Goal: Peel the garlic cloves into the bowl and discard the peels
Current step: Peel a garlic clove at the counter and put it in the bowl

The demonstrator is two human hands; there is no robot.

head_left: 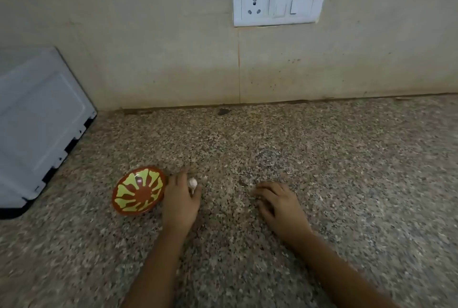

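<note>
Showing 1 unpeeled garlic clove [192, 183] on the granite countertop [347, 158], tucked against the thumb side of the left hand [181, 199], in the gap between forefinger and thumb. Long axis of the clove pointing roughly away from the body, slightly tilted. Left-hand fingers stretched forward, thumb bent in to touch the clove; pinched or merely touched, impossible to tell. Patterned bowl [138, 192] just beside the same hand on its outer side, no cloves visible inside, so peeling judged barely begun. Right hand [280, 204] well apart to the right, fingers loosely curled on the counter, holding nothing visible. Left hand clearly the nearer of the 2; likely next move: lifting the clove toward the right hand for stripping the skin.
</note>
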